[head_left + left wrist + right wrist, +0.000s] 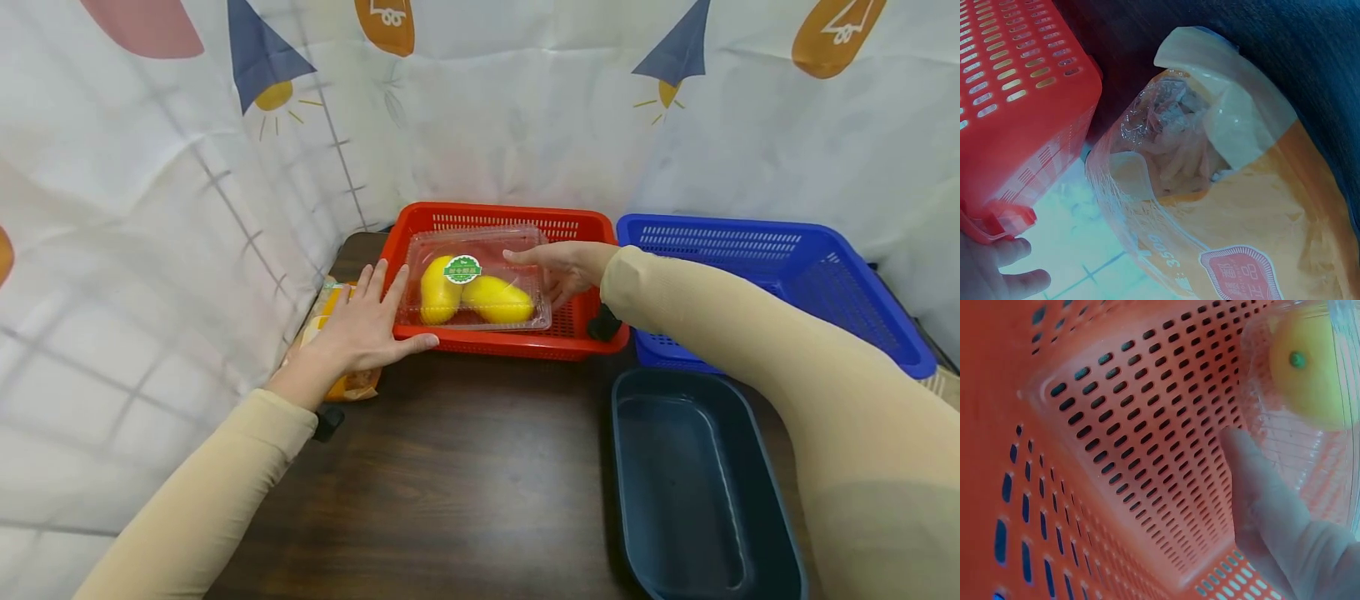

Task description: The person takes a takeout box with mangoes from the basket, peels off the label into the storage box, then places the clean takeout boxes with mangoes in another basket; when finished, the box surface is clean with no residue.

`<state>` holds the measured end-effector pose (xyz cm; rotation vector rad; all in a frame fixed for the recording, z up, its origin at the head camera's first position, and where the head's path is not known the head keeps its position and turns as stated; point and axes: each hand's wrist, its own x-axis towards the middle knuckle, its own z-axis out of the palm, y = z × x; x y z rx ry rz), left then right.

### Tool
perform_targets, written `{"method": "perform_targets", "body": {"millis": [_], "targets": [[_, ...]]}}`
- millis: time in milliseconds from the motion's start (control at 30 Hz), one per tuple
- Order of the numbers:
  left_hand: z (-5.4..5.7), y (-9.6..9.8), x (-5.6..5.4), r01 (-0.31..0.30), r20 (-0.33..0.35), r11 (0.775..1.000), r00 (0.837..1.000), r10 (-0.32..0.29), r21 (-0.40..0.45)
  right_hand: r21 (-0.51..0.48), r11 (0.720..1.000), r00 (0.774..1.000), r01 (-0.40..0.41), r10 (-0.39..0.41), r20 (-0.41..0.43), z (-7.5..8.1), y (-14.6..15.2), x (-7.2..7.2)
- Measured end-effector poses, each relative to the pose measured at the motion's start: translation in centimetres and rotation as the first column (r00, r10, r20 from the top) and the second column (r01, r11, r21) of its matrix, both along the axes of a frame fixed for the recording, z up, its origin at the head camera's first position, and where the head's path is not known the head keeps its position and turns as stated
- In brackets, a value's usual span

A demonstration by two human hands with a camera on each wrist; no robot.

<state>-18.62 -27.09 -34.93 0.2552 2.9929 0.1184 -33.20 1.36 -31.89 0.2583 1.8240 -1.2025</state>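
A clear plastic box with a green and white label lies in the red basket. Inside it are two yellow fruits that look like mangoes. My right hand reaches into the basket at the box's right end, fingers extended; in the right wrist view, a straight digit lies right beside the box's clear wall. With fingers spread, my left hand rests at the basket's left rim. Under that wrist sits an orange and yellow food bag with a see-through window, partly hidden in the head view.
A blue basket stands right of the red one, partly behind my right sleeve. Nearer is a dark blue tray on the brown table. A patterned white curtain hangs behind and along the left.
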Motion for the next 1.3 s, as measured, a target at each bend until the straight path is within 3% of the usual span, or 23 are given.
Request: {"method": "perform_targets", "body": {"millis": [300, 667, 967, 1133, 1300], "targets": [[0.1, 0.1, 0.1, -0.002, 0.0, 1.0, 1.0, 0.002, 0.009, 0.004, 1.0, 1.0, 0.004, -0.004, -0.012, 0.6, 0.0, 0.4], [0.2, 0.3, 0.1, 0.009, -0.013, 1.0, 1.0, -0.009, 0.012, 0.075, 0.996, 0.99, -0.053, 0.063, -0.129, 1.9, 0.7, 1.4], [0.3, 0.3, 0.1, 0.008, -0.007, 1.0, 1.0, -0.008, 0.019, -0.065, 0.996, 0.989, 0.055, -0.063, -0.13, 4.4, 3.8, 2.2], [0.2, 0.0, 0.0, 0.007, -0.003, 1.0, 1.0, -0.006, 0.026, -0.138, 0.99, 0.986, 0.012, -0.035, -0.164, 6.5, 5.9, 3.5], [0.2, -0.1, -0.1, 0.023, -0.012, 0.999, 1.0, -0.023, 0.041, -0.184, 0.981, 0.972, -0.063, 0.018, -0.235, 8.2, 7.7, 6.4]]}}
